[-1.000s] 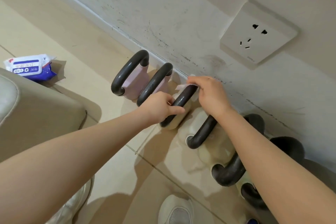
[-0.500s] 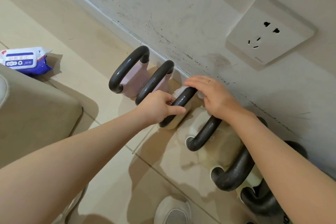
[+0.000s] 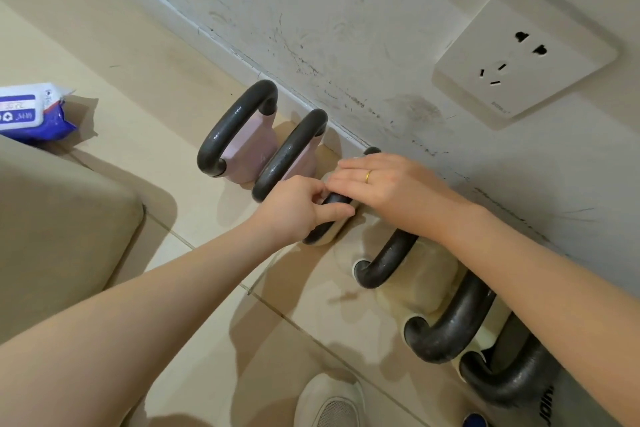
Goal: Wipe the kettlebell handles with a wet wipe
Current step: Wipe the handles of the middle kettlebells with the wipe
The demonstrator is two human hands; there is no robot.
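Note:
Several kettlebells stand in a row along the wall, each with a black handle. Two pink ones (image 3: pixel 242 149) are at the left. The third, a cream kettlebell, has its handle (image 3: pixel 334 199) under both hands. My left hand (image 3: pixel 298 210) grips the near end of that handle. My right hand (image 3: pixel 388 187) lies over the far part, pressing a white wet wipe (image 3: pixel 327 178) of which only a sliver shows at my fingertips. More cream kettlebells (image 3: pixel 388 263) continue to the right under my right forearm.
A blue and white pack of wet wipes (image 3: pixel 33 113) lies on the tiled floor at the left. A beige cushion (image 3: pixel 59 218) fills the left foreground. A wall socket (image 3: pixel 523 52) sits above. A white shoe (image 3: pixel 329 402) is at the bottom.
My right hand has slid with the wipe along the third handle from its far end toward my left hand. My left hand has kept its grip.

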